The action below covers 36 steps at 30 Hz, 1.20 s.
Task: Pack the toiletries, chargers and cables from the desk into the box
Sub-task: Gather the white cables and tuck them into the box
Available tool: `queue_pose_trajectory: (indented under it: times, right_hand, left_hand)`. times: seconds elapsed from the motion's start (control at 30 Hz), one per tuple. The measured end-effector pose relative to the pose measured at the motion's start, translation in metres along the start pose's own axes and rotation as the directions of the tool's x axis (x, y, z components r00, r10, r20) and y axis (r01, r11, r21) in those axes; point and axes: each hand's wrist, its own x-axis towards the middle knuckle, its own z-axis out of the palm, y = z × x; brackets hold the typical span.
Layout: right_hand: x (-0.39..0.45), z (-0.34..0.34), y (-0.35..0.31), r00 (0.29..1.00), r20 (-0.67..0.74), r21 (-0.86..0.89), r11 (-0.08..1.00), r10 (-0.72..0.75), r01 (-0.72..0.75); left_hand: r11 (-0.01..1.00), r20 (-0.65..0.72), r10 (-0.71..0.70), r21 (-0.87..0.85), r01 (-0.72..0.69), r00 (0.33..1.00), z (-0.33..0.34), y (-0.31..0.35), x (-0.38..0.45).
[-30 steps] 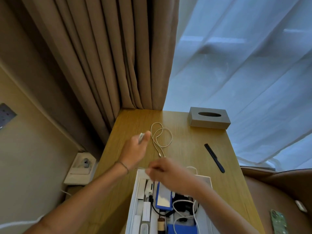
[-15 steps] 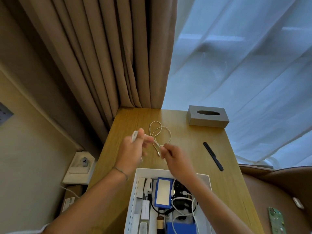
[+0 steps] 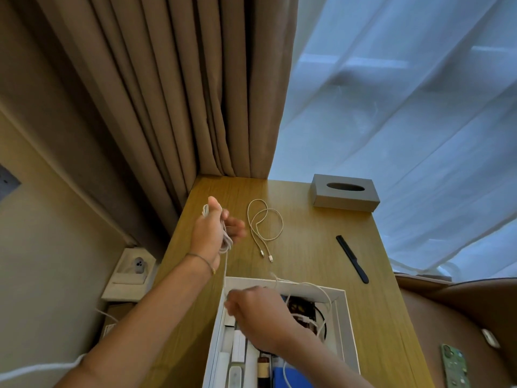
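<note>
My left hand (image 3: pixel 215 233) is raised over the desk's left side, shut on a coiled white cable (image 3: pixel 227 242). One strand runs straight down from the coil to my right hand (image 3: pixel 257 312), which pinches it over the far left corner of the white box (image 3: pixel 342 309). The box holds white tubes, a small bottle, a blue item and tangled white cables. A second, beige cable (image 3: pixel 264 228) lies looped on the wooden desk (image 3: pixel 307 247), beyond the box. A black comb (image 3: pixel 352 258) lies to the right of it.
A grey tissue box (image 3: pixel 345 192) stands at the desk's far right corner. Brown curtains hang behind the far left corner, sheer white ones to the right. A phone (image 3: pixel 454 365) rests on a brown seat at lower right. A wall socket unit (image 3: pixel 134 268) sits left of the desk.
My right hand has dropped from beside the left hand back to the box's far edge, drawing a strand of the white cable taut. My left hand stayed up, holding the coil.
</note>
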Motion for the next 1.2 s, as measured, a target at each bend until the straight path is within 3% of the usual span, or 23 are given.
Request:
queue_pose_trajectory:
  times: [0.07,0.17,0.2,0.27,0.33,0.4,0.47,0.5,0.57,0.63,0.7,0.8,0.83,0.9,0.97,1.1,1.2]
  right_hand:
    - [-0.003,-0.019,-0.012,0.996,0.068,0.052,0.997,-0.062,0.059]
    - [-0.008,-0.069,-0.016,0.994,0.055,0.290,0.954,-0.090,0.071]
    - [-0.009,-0.087,-0.013,0.997,0.026,0.382,0.922,-0.079,0.063]
    - [-0.004,-0.115,0.001,0.998,-0.059,0.487,0.871,-0.029,0.054]
    - [0.004,-0.129,0.018,0.991,-0.133,0.457,0.889,0.028,0.036]
    - [0.013,-0.129,0.033,0.981,-0.184,0.419,0.907,0.055,0.028]
    - [0.018,-0.121,0.044,0.971,-0.227,0.407,0.913,0.078,0.022]
    - [0.019,-0.115,0.049,0.963,-0.250,0.409,0.913,0.099,0.012]
    - [0.019,-0.101,0.058,0.946,-0.290,0.402,0.915,0.147,-0.019]
    - [0.019,-0.085,0.061,0.934,-0.296,0.399,0.914,0.200,-0.069]
    - [0.018,-0.065,0.056,0.936,-0.275,0.381,0.919,0.221,-0.105]
    - [0.019,-0.033,0.040,0.967,-0.181,0.255,0.958,0.179,-0.129]
    - [0.019,-0.025,0.033,0.974,-0.161,0.214,0.969,0.161,-0.125]
    - [0.017,-0.014,0.021,0.982,-0.132,0.156,0.981,0.139,-0.117]
    - [0.013,-0.011,0.007,0.993,-0.057,0.068,0.992,0.106,-0.102]
    - [0.002,-0.036,-0.018,0.998,0.068,0.065,0.998,0.004,-0.008]
    - [0.001,-0.080,-0.013,0.997,0.075,0.215,0.976,0.011,-0.027]
  left_hand:
    - [0.957,-0.042,0.141,0.262,-0.125,0.989,0.000,-0.008,0.001]
    - [0.815,0.171,0.235,0.501,-0.290,0.957,-0.002,-0.019,-0.005]
    - [0.803,0.276,0.174,0.516,-0.298,0.945,-0.004,-0.023,-0.010]
    - [0.877,0.449,-0.074,0.454,-0.157,0.890,-0.004,-0.029,-0.020]
    - [0.927,0.600,-0.245,0.376,0.002,0.762,-0.003,-0.030,-0.034]
    - [0.943,0.725,-0.279,0.331,0.036,0.630,0.002,-0.026,-0.050]
    - [0.957,0.791,-0.244,0.290,0.008,0.561,0.006,-0.019,-0.062]
    - [0.962,0.788,-0.212,0.272,-0.018,0.579,0.006,-0.014,-0.066]
    - [0.951,0.662,-0.109,0.288,-0.117,0.742,0.004,-0.005,-0.066]
    - [0.916,0.415,0.022,0.356,-0.184,0.909,0.001,0.001,-0.060]
    - [0.908,0.204,0.110,0.378,-0.182,0.973,-0.003,0.003,-0.047]
    - [0.914,0.063,0.107,0.387,-0.123,0.992,-0.007,0.002,-0.027]
    - [0.949,0.074,0.048,0.308,-0.069,0.996,-0.006,0.003,-0.022]
    - [0.997,0.129,-0.078,-0.011,0.080,0.989,-0.003,0.004,-0.017]
    - [0.979,0.070,-0.092,-0.177,0.103,0.993,-0.002,0.000,-0.011]
    - [0.983,-0.049,0.030,0.185,-0.020,0.998,-0.007,-0.014,-0.005]
    - [0.923,0.125,0.040,0.376,-0.085,0.991,-0.011,-0.025,-0.014]
